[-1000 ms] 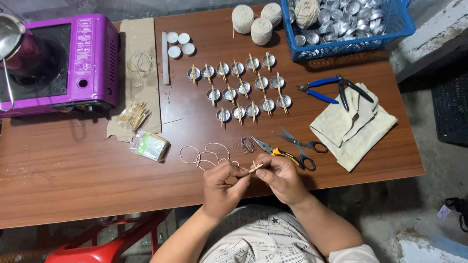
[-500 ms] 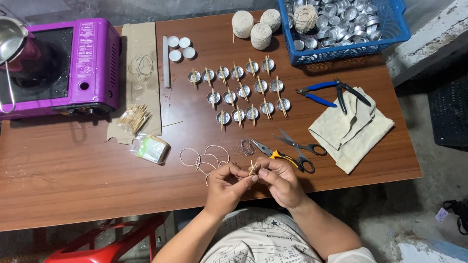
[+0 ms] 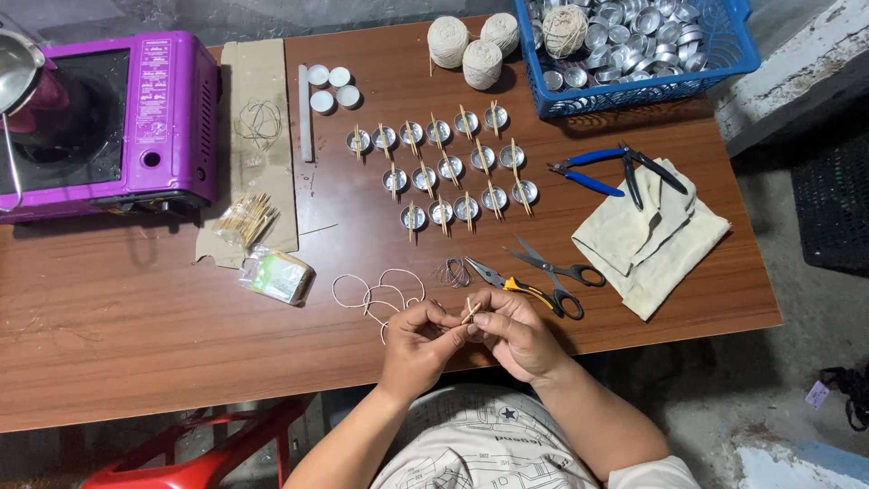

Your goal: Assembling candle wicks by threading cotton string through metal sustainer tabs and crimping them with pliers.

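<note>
My left hand (image 3: 418,342) and my right hand (image 3: 512,331) meet at the table's near edge, fingertips pinched together on a small wooden stick (image 3: 470,311). A loose length of pale string (image 3: 376,292) curls on the table just beyond my left hand and runs to my fingers. Farther out stand rows of small metal cups (image 3: 442,167), each with a stick laid across its rim.
Yellow-handled pliers (image 3: 507,280) and black scissors (image 3: 552,268) lie by my right hand. Blue pliers (image 3: 588,167) rest beside a cream cloth (image 3: 647,237). A purple stove (image 3: 109,122) stands far left, a blue basket (image 3: 634,41) of cups far right, string balls (image 3: 471,45), a stick bundle (image 3: 244,219).
My hands have shifted slightly toward the table and closed in on the stick, working it between the fingertips. Nothing else on the table has moved.
</note>
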